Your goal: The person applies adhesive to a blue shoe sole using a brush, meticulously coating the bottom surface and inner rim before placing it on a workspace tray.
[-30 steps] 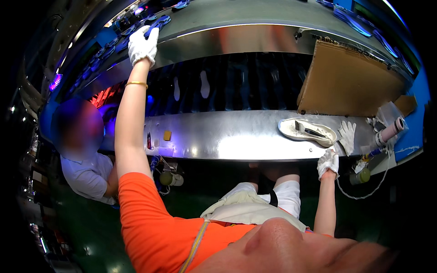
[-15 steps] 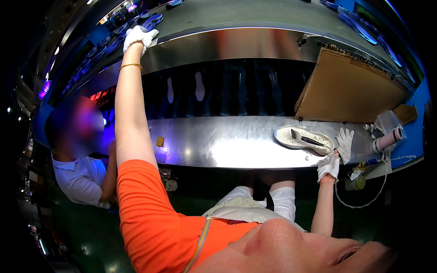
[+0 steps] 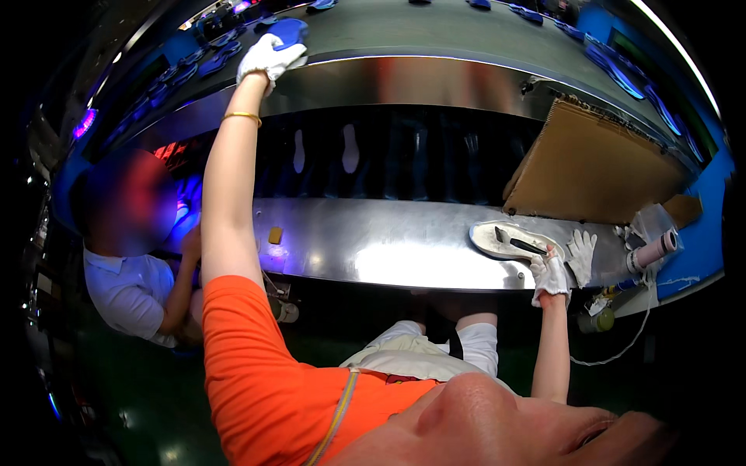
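Observation:
At the conveyor's near edge, my left hand [image 3: 268, 60], in a white glove, is closed on a blue shoe sole [image 3: 291, 31]. That arm reaches far forward. My right hand [image 3: 550, 276] wears a white glove with a bare fingertip showing. Its fingers are closed at the handle end of a black brush [image 3: 519, 243], which lies in a pale, shoe-sole-shaped tray [image 3: 486, 231] on the metal bench. A loose white glove [image 3: 581, 258] lies just right of that hand.
Several blue soles [image 3: 614, 71] ride on the green conveyor [image 3: 435, 31]. A cardboard sheet [image 3: 598, 167] leans at the right, near a pink roll [image 3: 654, 250]. A yellowish block [image 3: 275, 235] sits on the metal bench [image 3: 357, 233]. A co-worker [image 3: 128, 287] sits at the left.
My left hand has moved slightly right and now holds a blue sole. My right hand has shifted left from beside the tray onto the brush handle. The head view has shifted slightly.

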### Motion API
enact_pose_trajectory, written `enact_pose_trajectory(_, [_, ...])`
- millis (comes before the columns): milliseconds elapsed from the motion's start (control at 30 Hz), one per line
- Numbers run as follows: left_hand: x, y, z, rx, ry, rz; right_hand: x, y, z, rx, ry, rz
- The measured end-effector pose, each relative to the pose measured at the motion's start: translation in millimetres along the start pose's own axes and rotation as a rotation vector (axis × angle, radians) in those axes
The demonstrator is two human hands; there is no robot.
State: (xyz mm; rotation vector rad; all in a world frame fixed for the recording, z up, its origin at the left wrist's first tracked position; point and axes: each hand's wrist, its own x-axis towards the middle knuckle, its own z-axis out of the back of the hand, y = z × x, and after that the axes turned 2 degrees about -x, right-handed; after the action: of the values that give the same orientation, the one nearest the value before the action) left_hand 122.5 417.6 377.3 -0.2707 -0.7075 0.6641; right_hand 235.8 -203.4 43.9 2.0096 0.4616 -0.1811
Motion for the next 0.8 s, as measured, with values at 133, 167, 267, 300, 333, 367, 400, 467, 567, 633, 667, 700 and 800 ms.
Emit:
enact_pose_trajectory(133, [-83.0,-25.1,27.7,-0.620,-0.038,-0.262,1.7,-1.5,-30.4,-0.257,-0.039,-0.104])
enact_pose_trajectory(167, [-110.3,-31.1,29.7,-0.830,-0.027,-0.353,2.7,-1.2,-38.4,-0.385,-0.064,-0.130])
enact_pose_trajectory(267, [-200.5,-37.2,39.2,-0.895,0.141,-0.384,0.8,-7.4,-53.8,-0.614,-0.056,-0.081])
enact_pose_trajectory(300, [-226.8,-31.3,34.6,-0.886,0.153,-0.383,-10.2,-2.2,-67.2,-0.664,-0.076,-0.128])
enact_pose_trajectory(333, [-251.3,-27.8,26.4,-0.891,0.172,-0.386,-10.2,-1.8,-64.8,-0.702,-0.064,-0.104])
enact_pose_trajectory(367, [-277.1,-27.2,15.8,-0.964,0.193,-0.276,-5.2,-6.1,-62.5,-0.735,-0.031,-0.080])
enact_pose_trajectory(400, [-298.1,-30.1,0.3,-0.921,0.275,-0.087,10.8,-16.5,-44.3,-0.814,0.039,0.111])
enact_pose_trajectory(467, [-337.9,-21.3,-30.2,-0.748,0.388,0.114,12.8,-19.8,-48.4,-0.859,0.086,0.094])
enact_pose_trajectory(567, [-390.1,46.5,-108.6,-0.378,0.325,-0.034,23.1,-20.0,-54.0,-0.919,0.260,0.202])
enact_pose_trajectory(633, [-402.4,51.4,-115.5,-0.406,0.456,0.082,29.6,-26.0,-52.9,-0.926,0.220,0.119])
enact_pose_trajectory(667, [-409.0,56.2,-112.7,-0.406,0.516,0.158,16.2,-22.7,-68.6,-0.894,0.201,0.067])
enact_pose_trajectory(700, [-412.5,59.7,-110.6,-0.456,0.696,0.317,0.7,-16.8,-83.8,-0.861,0.181,0.014])
enact_pose_trajectory(800, [-420.4,51.2,-120.0,-0.405,0.994,0.258,23.0,-31.6,-70.6,-0.791,-0.029,-0.167])
